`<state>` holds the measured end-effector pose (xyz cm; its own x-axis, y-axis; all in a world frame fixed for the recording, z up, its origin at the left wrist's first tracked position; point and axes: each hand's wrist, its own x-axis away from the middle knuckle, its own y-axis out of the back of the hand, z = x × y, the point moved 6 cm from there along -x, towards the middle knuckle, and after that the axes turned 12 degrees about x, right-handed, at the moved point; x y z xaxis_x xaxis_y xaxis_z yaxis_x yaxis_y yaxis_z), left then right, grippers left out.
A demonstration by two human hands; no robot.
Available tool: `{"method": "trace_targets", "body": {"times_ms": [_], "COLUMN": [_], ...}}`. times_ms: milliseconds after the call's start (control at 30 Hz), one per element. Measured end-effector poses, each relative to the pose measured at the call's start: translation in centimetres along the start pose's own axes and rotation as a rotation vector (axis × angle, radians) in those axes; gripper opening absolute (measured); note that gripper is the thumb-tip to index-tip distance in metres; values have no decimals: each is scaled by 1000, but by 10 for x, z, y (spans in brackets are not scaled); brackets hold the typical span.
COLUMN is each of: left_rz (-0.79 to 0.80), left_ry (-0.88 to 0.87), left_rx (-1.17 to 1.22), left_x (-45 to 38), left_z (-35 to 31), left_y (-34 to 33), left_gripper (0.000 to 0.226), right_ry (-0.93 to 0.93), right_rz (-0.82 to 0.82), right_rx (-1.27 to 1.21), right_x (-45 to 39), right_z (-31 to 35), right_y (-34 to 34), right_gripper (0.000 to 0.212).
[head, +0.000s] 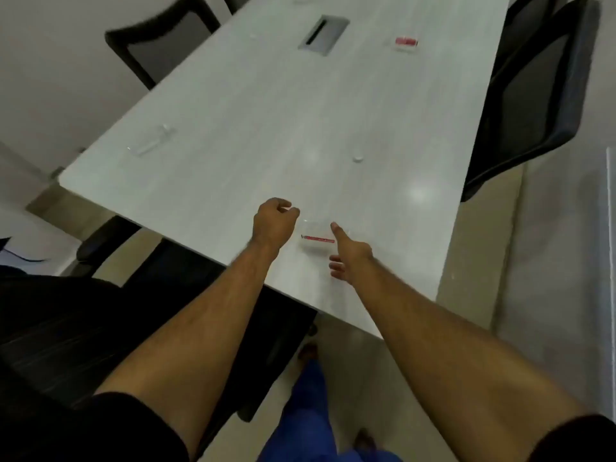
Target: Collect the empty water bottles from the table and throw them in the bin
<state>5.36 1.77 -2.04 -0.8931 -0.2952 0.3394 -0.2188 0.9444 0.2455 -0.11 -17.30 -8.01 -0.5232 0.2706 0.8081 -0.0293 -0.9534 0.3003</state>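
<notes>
Your right fingers are spread wide, index stretched along one side of a clear bottle with a red label and the thumb low on its near side, so your right hand brackets it; whether skin touches plastic is too blurred to tell. Your left hand is curled into a loose fist just left of that bottle, gripping nothing you can see. This bottle sits near the table's near edge, close to the corner by your legs.

Farther out, a small white cap lies alone mid-table with bare surface all around it. A label-free clear bottle lies on its side near the left edge, hard to pick out against the top. Another red-labelled bottle rests far off toward the right edge, near a grey rectangular cable hatch.

You have a long, pale wood-grain table, smooth and slightly glossy, with open room between the bottles. Dark mesh-backed chairs crowd both long sides: one at right, one at far left.
</notes>
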Motion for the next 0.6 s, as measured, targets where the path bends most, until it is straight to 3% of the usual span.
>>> {"method": "trace_targets", "body": {"times_ms": [67,233,400,600], "left_rz": [3,105,153,220], "left_ry": [33,74,88,60], "left_rx": [-17,-88,-122,-146], "left_x": [-22,-65,-96,-119], "left_z": [2,10,10,-5], "left_y": [-4,-26,-46,-88], "left_gripper": [34,37,37,36], "right_ry": [-45,-53,2,51], "right_rz": [-111,-196,-195,-193], "right_rx": [35,66,114,90], "right_x": [-15,-43,-56,-77], "right_z": [9,29,59,73], "right_y": [0,-1,6,28], "right_gripper": [84,78,51,42]}}
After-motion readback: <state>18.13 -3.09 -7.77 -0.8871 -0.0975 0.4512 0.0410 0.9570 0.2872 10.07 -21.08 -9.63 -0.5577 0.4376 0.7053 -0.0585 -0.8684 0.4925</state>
